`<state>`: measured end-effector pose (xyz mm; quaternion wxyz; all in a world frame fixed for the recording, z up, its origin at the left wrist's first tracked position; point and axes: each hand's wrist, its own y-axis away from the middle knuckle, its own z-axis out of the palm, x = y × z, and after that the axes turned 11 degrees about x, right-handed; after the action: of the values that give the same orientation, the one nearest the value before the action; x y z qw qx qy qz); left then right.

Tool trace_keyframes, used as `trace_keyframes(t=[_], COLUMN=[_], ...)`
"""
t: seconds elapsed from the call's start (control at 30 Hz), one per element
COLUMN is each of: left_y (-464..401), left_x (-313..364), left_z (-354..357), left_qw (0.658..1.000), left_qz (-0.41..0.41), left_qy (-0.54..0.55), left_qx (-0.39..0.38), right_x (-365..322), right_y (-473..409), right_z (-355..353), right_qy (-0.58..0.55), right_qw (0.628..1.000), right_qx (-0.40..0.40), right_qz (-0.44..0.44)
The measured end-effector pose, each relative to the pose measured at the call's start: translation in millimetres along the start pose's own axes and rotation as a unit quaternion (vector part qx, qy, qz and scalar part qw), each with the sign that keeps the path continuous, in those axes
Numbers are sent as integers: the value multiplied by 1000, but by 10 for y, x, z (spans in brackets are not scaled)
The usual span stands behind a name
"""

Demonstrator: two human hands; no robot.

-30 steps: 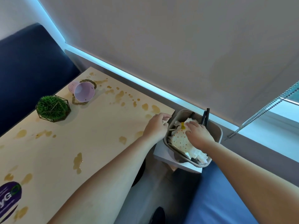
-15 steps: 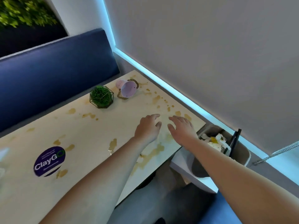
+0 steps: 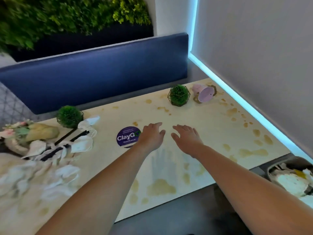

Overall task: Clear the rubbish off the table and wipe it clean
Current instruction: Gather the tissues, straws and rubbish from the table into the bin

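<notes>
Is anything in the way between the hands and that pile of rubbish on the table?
Nothing visible blocks them. The left hand and right hand are empty and open above the table. Between them and the rubbish pile lies only flat tabletop with the purple sticker and brown stains.

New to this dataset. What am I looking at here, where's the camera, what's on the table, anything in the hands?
There is no robot: a person works with bare hands, filmed by one wide-angle camera worn on the head, looking forward and down. The left hand and right hand reach out over the table, fingers spread, holding nothing. The tabletop has brown spill stains, a tipped pink cup, two small green plants, a purple ClayGo sticker, and a blurred pile of napkins and rubbish at left. A bin with waste sits at lower right.
</notes>
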<state>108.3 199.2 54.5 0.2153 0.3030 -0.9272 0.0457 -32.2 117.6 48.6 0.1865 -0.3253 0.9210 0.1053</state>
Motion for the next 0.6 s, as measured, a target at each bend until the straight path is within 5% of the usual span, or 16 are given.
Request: trace_keyframes(t=[0.6], left_y=[559], left_x=[-2597], left_z=[-1053], left_qw=[974], left_qz=[-193], left_qy=[40], left_qx=[108], right_x=[-2411], right_y=[-260], right_z=[1103], right_qy=[-37], right_qw=[983], right_qx=[-89], right_qz=[-156])
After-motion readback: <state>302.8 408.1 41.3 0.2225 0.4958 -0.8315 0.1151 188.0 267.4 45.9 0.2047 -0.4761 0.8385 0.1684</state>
